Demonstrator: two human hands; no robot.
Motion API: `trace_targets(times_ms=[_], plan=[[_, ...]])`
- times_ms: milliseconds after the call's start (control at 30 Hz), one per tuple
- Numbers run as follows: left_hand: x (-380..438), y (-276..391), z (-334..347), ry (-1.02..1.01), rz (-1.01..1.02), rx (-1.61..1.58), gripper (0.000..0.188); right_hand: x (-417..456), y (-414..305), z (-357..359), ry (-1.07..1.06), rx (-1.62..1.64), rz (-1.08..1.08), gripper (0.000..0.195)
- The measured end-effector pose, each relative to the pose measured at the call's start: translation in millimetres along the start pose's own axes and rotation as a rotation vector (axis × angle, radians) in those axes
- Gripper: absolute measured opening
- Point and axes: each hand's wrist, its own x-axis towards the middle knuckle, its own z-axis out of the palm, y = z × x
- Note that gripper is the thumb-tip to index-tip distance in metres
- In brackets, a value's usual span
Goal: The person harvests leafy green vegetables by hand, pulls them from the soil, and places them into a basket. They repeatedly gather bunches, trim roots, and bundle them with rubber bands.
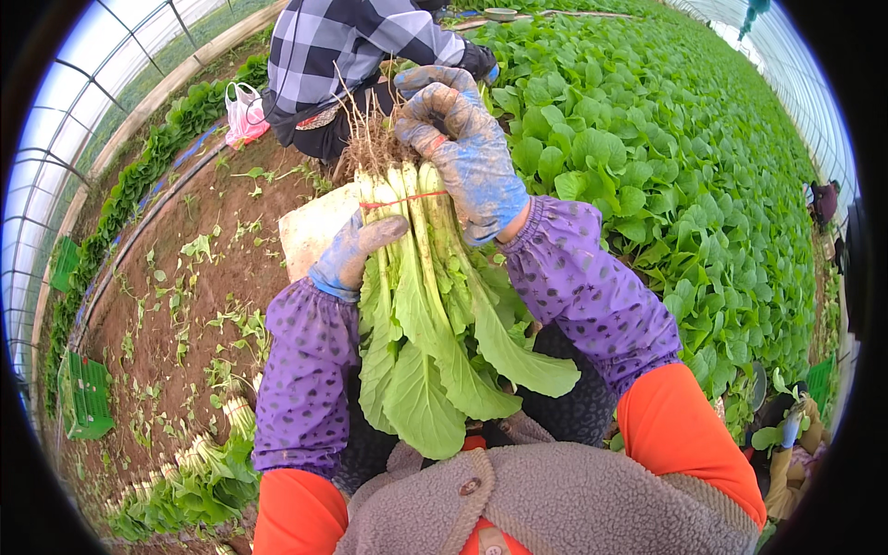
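Note:
A bunch of leafy greens (pixel 430 326) hangs in front of me with its tangled roots (pixel 378 142) up and its leaves down. A thin red band (pixel 402 201) runs around its pale stems. My left hand (pixel 357 253), in a dirt-stained blue glove, grips the stems from the left, thumb across the front just below the band. My right hand (pixel 461 149), gloved alike, is beside the roots at the upper right of the bunch, fingers curled and a bit of red at the fingertips. Whether it holds part of the bunch is unclear.
A person in a checked jacket (pixel 326 48) crouches ahead, near a plastic bag (pixel 244 114). Growing greens (pixel 659 173) fill the right side. Tied bunches (pixel 201 479) lie in a row at lower left, near a green crate (pixel 84 395). Another person's gloved hand (pixel 791 429) shows at lower right.

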Motion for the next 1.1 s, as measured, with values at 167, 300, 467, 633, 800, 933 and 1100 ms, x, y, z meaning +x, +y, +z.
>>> trace_targets(times_ms=[167, 300, 467, 633, 800, 933, 1100], plan=[[-1.8, 17.2, 12.0, 0.045, -0.029, 0.055, 0.039, 4.0, 9.8, -2.3, 0.005, 0.078, 0.013, 0.007], [0.7, 19.4, 11.2, 0.016, -0.091, 0.086, 0.036, 5.4, 8.5, -2.2, 0.009, -0.026, -0.149, 0.008], [-1.0, 27.0, 24.5, 0.072, -0.048, 0.098, 0.040, 13.1, 27.9, -10.5, -0.024, -0.189, -0.251, 0.021], [-0.8, 32.0, 22.1, 0.294, 0.002, 0.070, 0.044, -9.7, -30.2, -23.1, -0.158, -0.377, -0.090, 0.054], [8.3, 21.5, -2.4, 0.373, 0.111, -0.068, 0.047, -62.8, -42.6, -21.2, -0.452, -1.153, -0.261, 0.048], [10.1, 21.2, -7.7, 0.447, 0.020, -0.007, 0.047, -50.5, -52.9, -29.4, -0.506, -1.252, -0.226, 0.011], [9.9, 17.8, -15.8, 0.352, 0.128, 0.066, 0.048, -1.0, -86.3, -75.4, -0.539, -1.581, -0.316, 0.011]])
